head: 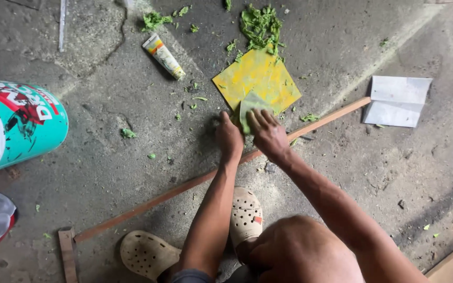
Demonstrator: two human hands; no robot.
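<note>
My left hand [229,137] and my right hand [266,132] meet over a small pale green piece [251,105] at the near corner of a yellow square board [258,76] lying on the concrete floor. The right fingers press flat on the green piece; the left hand grips its left edge, fingers curled. Green shavings [260,23] are piled beyond the board.
A long thin wooden strip [184,184] runs diagonally under my arms. A small tube [163,55] lies at upper left, a teal drum [19,123] at far left, a folded white paper [397,100] at right. My beige clogs [148,254] are near the bottom.
</note>
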